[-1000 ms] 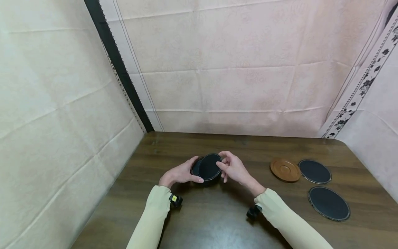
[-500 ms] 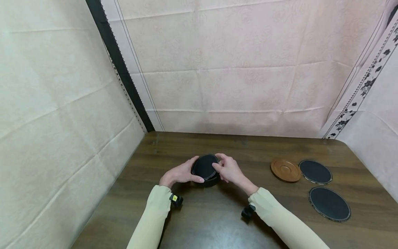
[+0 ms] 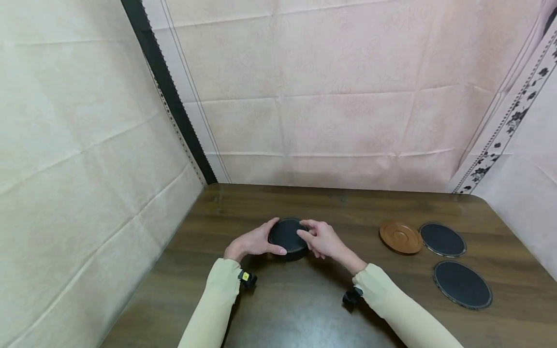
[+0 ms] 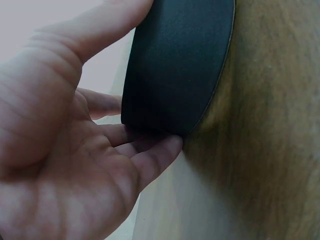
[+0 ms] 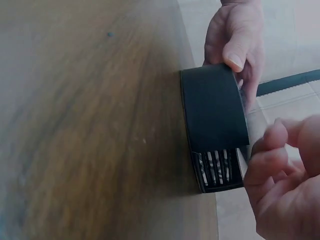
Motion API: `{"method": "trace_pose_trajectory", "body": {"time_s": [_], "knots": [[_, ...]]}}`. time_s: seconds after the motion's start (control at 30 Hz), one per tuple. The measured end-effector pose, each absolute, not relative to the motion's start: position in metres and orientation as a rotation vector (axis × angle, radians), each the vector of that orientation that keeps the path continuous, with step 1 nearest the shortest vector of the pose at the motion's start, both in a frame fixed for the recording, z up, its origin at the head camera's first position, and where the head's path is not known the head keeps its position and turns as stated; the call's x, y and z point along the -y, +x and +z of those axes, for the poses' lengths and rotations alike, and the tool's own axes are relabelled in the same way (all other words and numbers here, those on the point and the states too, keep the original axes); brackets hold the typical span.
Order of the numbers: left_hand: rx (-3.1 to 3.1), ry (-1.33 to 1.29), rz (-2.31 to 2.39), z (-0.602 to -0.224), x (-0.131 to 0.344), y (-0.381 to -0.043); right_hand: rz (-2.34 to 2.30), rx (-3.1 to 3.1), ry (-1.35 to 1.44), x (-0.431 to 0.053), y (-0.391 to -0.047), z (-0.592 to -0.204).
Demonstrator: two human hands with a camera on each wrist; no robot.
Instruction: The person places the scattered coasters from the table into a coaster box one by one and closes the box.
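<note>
A round black coaster holder (image 5: 212,107) stands on the table in front of me, with a side opening that shows a stack of coasters (image 5: 215,167) in the right wrist view. My left hand (image 3: 256,240) grips its left side, thumb at the near rim and fingers behind. In the left wrist view the holder's smooth black wall (image 4: 175,65) fills the space by the thumb and fingers. A black coaster (image 3: 286,234) with pale edge stitching lies flat at the top. My right hand (image 3: 324,240) pinches its right edge between thumb and bent index finger, the other fingers curled below.
On the right of the wooden table (image 3: 304,309) lie a brown wooden coaster (image 3: 401,237) with ringed grooves and two black coasters, one farther back (image 3: 442,239) and one nearer (image 3: 462,284). Pale cloth (image 3: 330,96) hangs behind and along both sides.
The black coaster, tilted up over the holder a second ago, has come down flat onto its top. My right hand first moved left with it, then shifted slightly down. The left hand stays in place.
</note>
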State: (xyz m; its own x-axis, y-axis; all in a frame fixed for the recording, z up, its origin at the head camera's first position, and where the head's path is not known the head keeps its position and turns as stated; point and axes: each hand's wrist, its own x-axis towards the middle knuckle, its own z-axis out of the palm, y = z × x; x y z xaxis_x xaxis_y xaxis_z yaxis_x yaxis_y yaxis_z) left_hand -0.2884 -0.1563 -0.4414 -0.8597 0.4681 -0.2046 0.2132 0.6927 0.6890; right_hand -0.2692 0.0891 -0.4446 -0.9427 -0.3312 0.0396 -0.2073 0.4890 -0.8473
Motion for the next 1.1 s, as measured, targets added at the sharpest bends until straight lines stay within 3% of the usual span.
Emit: {"method": "trace_pose_trajectory", "body": {"time_s": [0.33,1.1], "knots": [[-2.541,0.525,0.971,-0.441,0.158,-0.288,-1.572,-2.573,-0.449,-0.128,-0.266,-0.427],[-2.537,0.518,0.958,-0.441,0.159,-0.289,-1.327,-2.663,-0.534,-0.233,-0.233,-0.407]]}}
